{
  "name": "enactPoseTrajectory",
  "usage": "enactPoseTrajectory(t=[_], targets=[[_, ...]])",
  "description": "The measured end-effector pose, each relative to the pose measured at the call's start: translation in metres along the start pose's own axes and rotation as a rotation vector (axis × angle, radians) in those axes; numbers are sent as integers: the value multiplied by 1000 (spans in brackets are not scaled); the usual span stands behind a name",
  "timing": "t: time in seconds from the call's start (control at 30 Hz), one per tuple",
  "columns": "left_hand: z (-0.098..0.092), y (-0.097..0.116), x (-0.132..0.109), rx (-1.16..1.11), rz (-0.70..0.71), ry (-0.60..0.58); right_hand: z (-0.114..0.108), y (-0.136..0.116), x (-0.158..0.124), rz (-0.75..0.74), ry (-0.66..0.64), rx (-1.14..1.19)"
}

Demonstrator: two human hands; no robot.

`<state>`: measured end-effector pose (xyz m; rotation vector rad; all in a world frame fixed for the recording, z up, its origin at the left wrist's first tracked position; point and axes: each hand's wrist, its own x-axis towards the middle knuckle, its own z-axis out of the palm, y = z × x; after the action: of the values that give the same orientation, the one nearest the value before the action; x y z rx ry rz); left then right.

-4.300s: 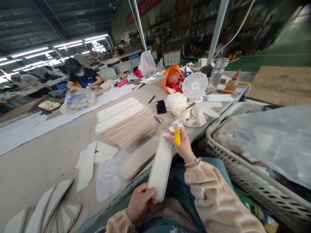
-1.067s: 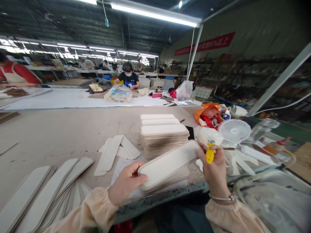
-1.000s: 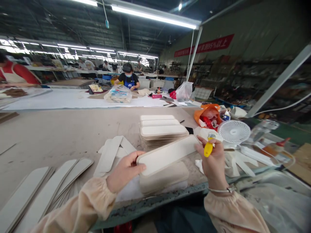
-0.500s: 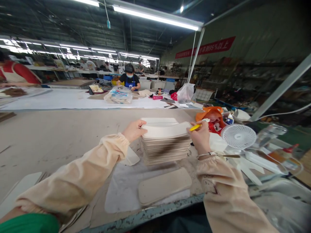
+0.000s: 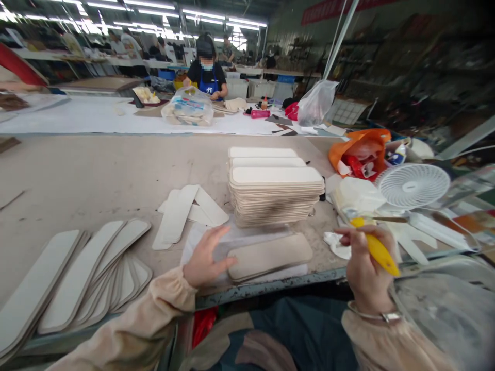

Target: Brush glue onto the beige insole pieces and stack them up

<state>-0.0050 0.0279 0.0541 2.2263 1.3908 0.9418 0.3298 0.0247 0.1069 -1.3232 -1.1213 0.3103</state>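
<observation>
My left hand [image 5: 207, 257] is open, fingers spread, with a fingertip at the left end of a beige rounded panel [image 5: 270, 255] lying near the table's front edge. My right hand [image 5: 367, 263] is closed around a yellow-handled tool [image 5: 381, 252]; the kind of its head is not clear. A crumpled white tissue [image 5: 336, 246] is by the right fingertips. Beyond the single panel stands a tall stack of cream rounded panels [image 5: 276, 198], apart from both hands. A white sheet [image 5: 193, 234] lies partly under the near panel.
Fanned panels [image 5: 88, 278] and loose strips [image 5: 176, 216] lie at the left. To the right are a white fan [image 5: 412, 185], an orange bag [image 5: 359, 149] and a white container [image 5: 358, 196]. Across the white table [image 5: 127, 116], a co-worker [image 5: 209, 77] sits behind a plastic bag [image 5: 189, 108].
Both hands have come away from the stack and down towards the near edge, the right still holding the yellow-handled tool. A panel they held now lies on the stack. The view has tilted down.
</observation>
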Motion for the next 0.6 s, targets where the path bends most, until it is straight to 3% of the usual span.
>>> enactPoseTrajectory(t=[0.07, 0.17, 0.37, 0.6], targets=[[26, -2, -29, -19, -12, -98, -3, 7, -32, 98, -137, 110], [49, -1, -45, -34, -8, -124, 11, 11, -67, 295, -300, 284], [51, 2, -41, -58, -45, -92, 58, 1, -91, 506, -558, 376], [53, -1, -43, -78, -108, -110, 92, 1, -98, 525, -753, 353]])
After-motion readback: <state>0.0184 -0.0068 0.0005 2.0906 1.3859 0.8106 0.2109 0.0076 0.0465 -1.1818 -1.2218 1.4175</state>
